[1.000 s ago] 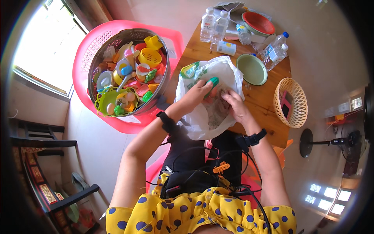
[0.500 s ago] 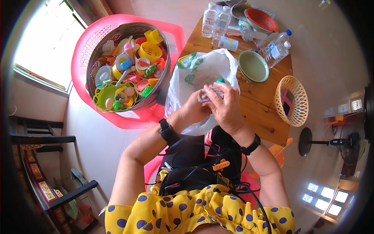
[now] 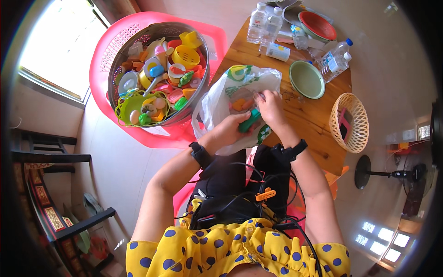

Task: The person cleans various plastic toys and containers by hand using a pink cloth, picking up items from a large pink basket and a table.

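My left hand (image 3: 230, 128) is closed around a green toy piece (image 3: 250, 120), held over the near side of a white plastic bag (image 3: 214, 108). The piece is long and smooth; its exact kind cannot be made out. Just beyond it, my right hand (image 3: 271, 110) is over the bag's right side with its fingers bent inward. A bit of something greyish shows at those fingertips, too small to name. Inside the open bag lie several orange and pinkish pieces (image 3: 240, 105). The bag rests by the table's left edge, above my lap.
A large metal basin (image 3: 205, 87) full of colourful plastic toys stands on a pink chair (image 3: 102, 76) at left. On the wooden table (image 3: 304, 134) are a green bowl (image 3: 307, 79), several plastic bottles (image 3: 334, 67), a red bowl (image 3: 317, 25) and a woven basket (image 3: 362, 122) holding a phone.
My hands, together before on a greyish patterned cloth-like thing, have moved apart. The green piece now shows in my left hand; the right has shifted slightly right. The bag's opening shows more of its contents.
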`<action>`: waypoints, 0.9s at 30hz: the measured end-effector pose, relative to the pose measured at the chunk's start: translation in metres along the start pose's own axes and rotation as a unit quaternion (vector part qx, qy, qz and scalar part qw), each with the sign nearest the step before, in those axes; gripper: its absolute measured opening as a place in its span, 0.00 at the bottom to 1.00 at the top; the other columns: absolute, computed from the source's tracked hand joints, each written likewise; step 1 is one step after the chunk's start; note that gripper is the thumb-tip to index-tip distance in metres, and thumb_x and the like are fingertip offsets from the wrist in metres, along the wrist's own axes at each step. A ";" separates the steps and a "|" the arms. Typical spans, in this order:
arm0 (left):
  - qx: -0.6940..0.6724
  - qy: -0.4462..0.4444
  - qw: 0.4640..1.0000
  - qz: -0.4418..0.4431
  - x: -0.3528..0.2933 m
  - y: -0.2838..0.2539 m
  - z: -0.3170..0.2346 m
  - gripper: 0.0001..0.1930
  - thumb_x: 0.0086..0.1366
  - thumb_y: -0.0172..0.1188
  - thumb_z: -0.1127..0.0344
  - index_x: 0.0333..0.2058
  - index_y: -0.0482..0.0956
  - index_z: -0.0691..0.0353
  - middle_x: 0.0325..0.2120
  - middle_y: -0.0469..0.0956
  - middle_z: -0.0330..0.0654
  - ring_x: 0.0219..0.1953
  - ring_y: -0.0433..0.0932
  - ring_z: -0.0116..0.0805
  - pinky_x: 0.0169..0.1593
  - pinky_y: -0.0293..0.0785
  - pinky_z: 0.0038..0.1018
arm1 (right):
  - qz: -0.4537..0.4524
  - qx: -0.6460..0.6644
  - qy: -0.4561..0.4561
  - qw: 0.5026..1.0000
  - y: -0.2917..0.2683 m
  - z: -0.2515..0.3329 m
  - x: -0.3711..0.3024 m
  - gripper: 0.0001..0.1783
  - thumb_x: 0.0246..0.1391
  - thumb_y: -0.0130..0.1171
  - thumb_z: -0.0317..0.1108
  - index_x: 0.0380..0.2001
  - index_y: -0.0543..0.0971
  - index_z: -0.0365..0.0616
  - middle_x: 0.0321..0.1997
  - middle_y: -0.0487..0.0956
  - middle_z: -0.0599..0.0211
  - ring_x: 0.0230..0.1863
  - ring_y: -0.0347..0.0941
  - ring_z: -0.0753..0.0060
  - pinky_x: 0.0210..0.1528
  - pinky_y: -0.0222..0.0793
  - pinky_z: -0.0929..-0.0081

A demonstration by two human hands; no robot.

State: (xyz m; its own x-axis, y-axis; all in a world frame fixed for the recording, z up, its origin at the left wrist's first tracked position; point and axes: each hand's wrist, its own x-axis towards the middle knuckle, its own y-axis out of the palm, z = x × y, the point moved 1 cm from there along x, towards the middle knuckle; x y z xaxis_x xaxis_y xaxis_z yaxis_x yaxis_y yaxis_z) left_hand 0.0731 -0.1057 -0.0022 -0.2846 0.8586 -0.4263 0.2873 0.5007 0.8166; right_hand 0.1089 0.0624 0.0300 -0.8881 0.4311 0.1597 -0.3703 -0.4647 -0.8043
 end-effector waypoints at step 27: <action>-0.221 -0.008 0.968 0.114 0.003 -0.008 -0.024 0.18 0.77 0.44 0.52 0.48 0.74 0.58 0.41 0.78 0.40 0.46 0.77 0.37 0.55 0.72 0.35 | -0.045 0.041 -0.294 0.954 -0.023 0.061 -0.056 0.11 0.53 0.63 0.26 0.41 0.82 0.41 0.46 0.75 0.60 0.50 0.69 0.54 0.52 0.68 0.59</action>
State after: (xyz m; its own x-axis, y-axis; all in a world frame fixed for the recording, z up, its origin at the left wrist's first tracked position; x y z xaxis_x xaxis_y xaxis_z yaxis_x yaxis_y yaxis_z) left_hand 0.0485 -0.1097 -0.0008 -0.2457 0.9445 -0.2182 -0.0802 0.2046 0.9756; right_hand 0.1502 0.0020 0.0742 -0.8419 -0.0260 0.5390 -0.4505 -0.5160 -0.7286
